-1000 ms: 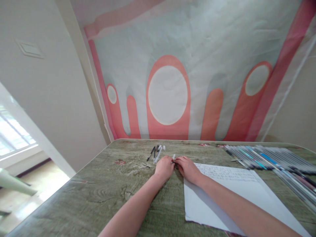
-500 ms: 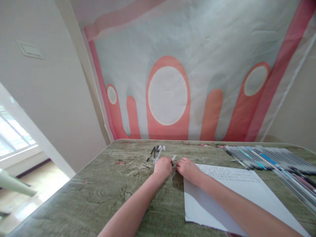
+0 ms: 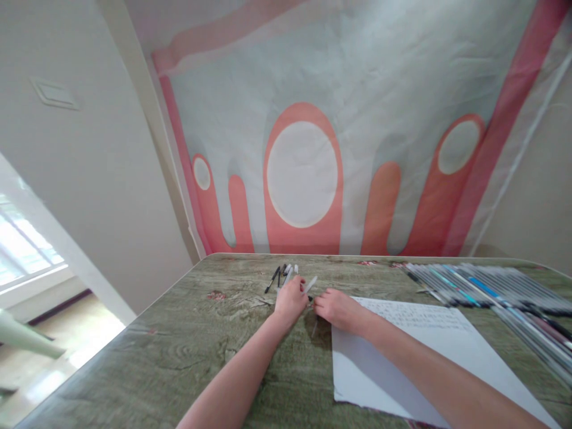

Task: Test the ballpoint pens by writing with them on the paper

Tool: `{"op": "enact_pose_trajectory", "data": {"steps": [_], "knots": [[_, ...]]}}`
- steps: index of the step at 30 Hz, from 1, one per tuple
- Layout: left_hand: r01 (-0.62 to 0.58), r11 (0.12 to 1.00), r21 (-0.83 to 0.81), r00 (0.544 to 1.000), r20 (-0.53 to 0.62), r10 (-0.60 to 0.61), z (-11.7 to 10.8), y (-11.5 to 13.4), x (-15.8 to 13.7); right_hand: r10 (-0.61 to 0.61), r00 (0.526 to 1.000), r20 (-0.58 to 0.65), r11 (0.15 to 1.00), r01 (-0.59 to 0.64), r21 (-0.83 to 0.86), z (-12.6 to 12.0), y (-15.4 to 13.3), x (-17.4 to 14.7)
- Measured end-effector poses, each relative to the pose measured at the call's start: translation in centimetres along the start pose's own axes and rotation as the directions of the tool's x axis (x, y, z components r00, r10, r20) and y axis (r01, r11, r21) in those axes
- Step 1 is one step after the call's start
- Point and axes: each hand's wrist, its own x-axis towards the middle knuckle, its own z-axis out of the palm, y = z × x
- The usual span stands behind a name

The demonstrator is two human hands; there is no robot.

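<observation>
My left hand (image 3: pixel 291 300) is closed around a whitish, translucent pen barrel (image 3: pixel 311 284), which points up and to the right from the fingers. My right hand (image 3: pixel 338 310) is close beside it, fingertips bent together. A thin, faint stick (image 3: pixel 315 326) shows below the right fingertips, too blurred to name. A small dark piece lies between the two hands, and I cannot tell which one has it. Just beyond the left hand are black pen parts (image 3: pixel 272 280) and several white pen parts (image 3: pixel 289 269). The right forearm crosses over a sheet of paper (image 3: pixel 379 369) with handwriting near its top.
Many pens (image 3: pixel 500 286) lie in a wide row at the right of the wood-patterned table (image 3: pixel 187 351), and more lie nearer its right edge. Behind the table hangs a pink and grey printed sheet (image 3: pixel 304 238). A pale green furniture leg (image 3: pixel 29 335) shows at lower left.
The two hands have moved slightly apart. My left hand's fingers have lifted and turned, so the pen barrel shows more clearly, tilted rightward. My right hand has shifted slightly down and left.
</observation>
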Motion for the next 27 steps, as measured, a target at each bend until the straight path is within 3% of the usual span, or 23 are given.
{"op": "enact_pose_trajectory", "data": {"steps": [4,8,10,13,17,20,23,27], "knots": [[0.03,0.908,-0.418,0.991,-0.107,-0.082,0.5,-0.8,1.1,-0.036,0.999,-0.02,0.999,0.035,-0.023,0.1,0.1,-0.1],[0.089,0.786,-0.611,0.976,-0.104,-0.191,0.8,-1.1,2.0,-0.021,0.99,-0.136,1.0,0.02,-0.008,-0.3,0.0,-0.3],[0.13,0.641,-0.757,0.969,-0.041,-0.245,0.8,-1.0,2.2,0.019,0.97,-0.241,0.998,-0.004,0.062,-0.7,-0.1,-0.6],[0.182,0.307,-0.934,0.946,0.081,-0.314,0.5,-0.7,2.2,0.054,0.936,-0.347,0.991,-0.007,0.135,-1.0,-0.4,-1.2],[0.198,-0.032,-0.98,0.897,0.194,-0.396,0.0,-0.6,2.3,0.036,0.887,-0.46,0.989,0.035,0.145,-0.8,-0.7,-1.4],[0.177,-0.206,-0.962,0.863,0.253,-0.438,-0.4,-0.5,2.5,0.025,0.837,-0.547,0.987,0.066,0.145,-0.6,-0.7,-1.4],[0.164,-0.301,-0.939,0.843,0.292,-0.452,-0.7,-0.2,2.6,0.027,0.822,-0.57,0.987,0.069,0.146,-0.7,-0.7,-1.3],[0.165,-0.349,-0.923,0.83,0.321,-0.456,-1.0,0.2,2.5,0.063,0.815,-0.576,0.985,0.043,0.169,-0.8,-0.6,-1.3]]}}
